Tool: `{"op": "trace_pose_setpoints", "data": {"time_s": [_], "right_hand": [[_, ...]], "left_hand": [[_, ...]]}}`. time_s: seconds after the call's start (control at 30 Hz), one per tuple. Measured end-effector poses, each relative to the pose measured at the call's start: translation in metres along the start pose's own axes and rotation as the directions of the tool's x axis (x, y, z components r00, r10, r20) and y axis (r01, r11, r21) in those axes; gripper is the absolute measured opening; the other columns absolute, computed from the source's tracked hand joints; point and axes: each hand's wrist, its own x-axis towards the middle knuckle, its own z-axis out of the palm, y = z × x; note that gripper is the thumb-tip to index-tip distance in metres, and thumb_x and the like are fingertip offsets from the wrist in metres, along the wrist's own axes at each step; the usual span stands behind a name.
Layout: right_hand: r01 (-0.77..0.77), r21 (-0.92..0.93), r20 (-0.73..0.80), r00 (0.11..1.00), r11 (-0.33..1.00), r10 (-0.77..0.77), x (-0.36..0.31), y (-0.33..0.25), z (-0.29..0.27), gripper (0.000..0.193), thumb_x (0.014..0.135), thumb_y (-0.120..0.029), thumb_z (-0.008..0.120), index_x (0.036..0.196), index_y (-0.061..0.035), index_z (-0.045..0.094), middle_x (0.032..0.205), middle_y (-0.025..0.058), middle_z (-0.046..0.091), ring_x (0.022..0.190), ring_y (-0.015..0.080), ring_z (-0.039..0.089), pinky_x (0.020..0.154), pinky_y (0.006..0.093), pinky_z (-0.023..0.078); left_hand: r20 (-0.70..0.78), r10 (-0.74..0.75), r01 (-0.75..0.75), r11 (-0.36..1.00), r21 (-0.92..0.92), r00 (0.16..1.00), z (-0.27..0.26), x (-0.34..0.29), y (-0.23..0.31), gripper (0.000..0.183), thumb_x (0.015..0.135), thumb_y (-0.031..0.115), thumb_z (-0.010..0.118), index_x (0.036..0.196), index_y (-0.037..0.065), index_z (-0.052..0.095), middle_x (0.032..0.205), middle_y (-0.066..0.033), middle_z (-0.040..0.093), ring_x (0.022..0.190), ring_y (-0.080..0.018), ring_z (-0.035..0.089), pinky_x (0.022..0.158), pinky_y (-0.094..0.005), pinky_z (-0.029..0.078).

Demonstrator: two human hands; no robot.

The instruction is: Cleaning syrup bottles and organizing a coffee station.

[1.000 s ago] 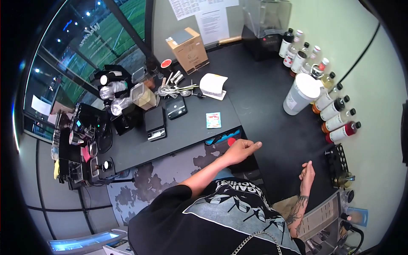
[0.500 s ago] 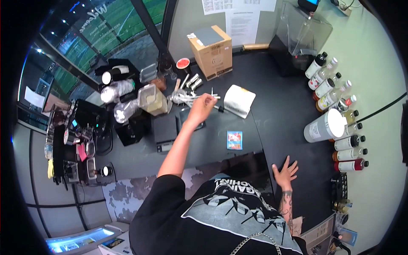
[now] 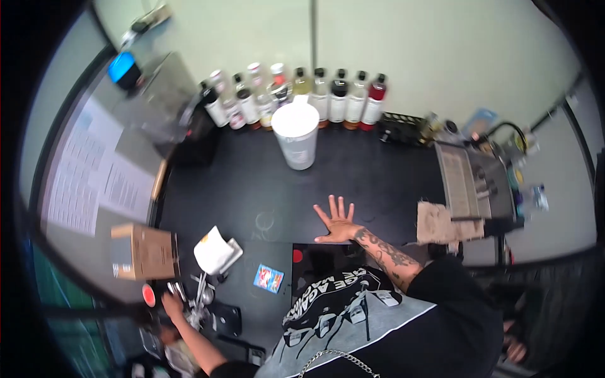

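My left hand (image 3: 171,304) reaches out at the lower left, beside a cluster of metal bar utensils (image 3: 200,296) and small metal pieces (image 3: 176,290). It is small and blurred, so I cannot make out whether its fingers grip anything. My right hand (image 3: 338,223) rests palm down on the black counter (image 3: 378,183), fingers spread, holding nothing. Between the hands lies a small blue, colourful packet (image 3: 269,278). A white packet or folded paper (image 3: 214,251) sits beyond the utensils. Close to my left hand stands a cup with a red top (image 3: 149,295).
A tall white lidded tub (image 3: 297,135) stands at the back before a row of bottles (image 3: 338,97). A cardboard box (image 3: 145,252) is at left, a clear-hopper machine (image 3: 161,104) at back left. At right are a cloth (image 3: 435,222) and a metal tray (image 3: 454,176).
My view has swung to the right, bringing the bottles to the far middle. My left hand has moved from above the utensils toward the small metal pieces. The right hand stays spread on the counter.
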Motion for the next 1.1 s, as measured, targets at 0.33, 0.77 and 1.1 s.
{"op": "trace_pose_setpoints", "data": {"time_s": [0.33, 0.77, 1.1], "right_hand": [[-0.015, 0.013, 0.025, 1.000, 1.000, 0.014, -0.001, 0.014, -0.008, 0.125, 0.077, -0.083, 0.064, 0.165, -0.0291, -0.006, 0.161, 0.0338, -0.029, 0.145, 0.0572, -0.033, 0.107, 0.0791, -0.012], [-0.049, 0.013, -0.075, 0.996, 0.999, 0.050, -0.008, 0.009, 0.003, 0.122, 0.080, -0.068, 0.075, 0.166, -0.0303, -0.003, 0.165, 0.0298, -0.023, 0.150, 0.0537, -0.025, 0.110, 0.0756, -0.012], [-0.054, -0.035, -0.043, 0.998, 0.998, 0.053, -0.004, 0.004, -0.003, 0.119, 0.080, -0.073, 0.071, 0.166, -0.0323, -0.001, 0.167, 0.0267, -0.020, 0.152, 0.0522, -0.021, 0.113, 0.0744, -0.011]], "left_hand": [[0.010, -0.093, 0.093, 0.996, 0.019, 0.996, -0.023, 0.016, 0.060, 0.037, 0.082, 0.026, 0.076, 0.107, 0.001, 0.066, 0.110, -0.0268, 0.071, 0.107, -0.0454, 0.067, 0.091, -0.0548, 0.053], [-0.147, -0.148, 0.131, 0.984, -0.121, 0.978, -0.034, -0.024, 0.065, 0.031, 0.091, 0.019, 0.065, 0.120, 0.007, 0.063, 0.122, -0.0194, 0.066, 0.114, -0.0406, 0.065, 0.095, -0.0525, 0.053], [-0.012, -0.137, 0.127, 0.940, -0.318, 0.990, -0.042, -0.057, 0.089, 0.037, 0.090, 0.022, 0.074, 0.122, 0.004, 0.068, 0.112, -0.0187, 0.073, 0.106, -0.0364, 0.070, 0.092, -0.0460, 0.054]]}}
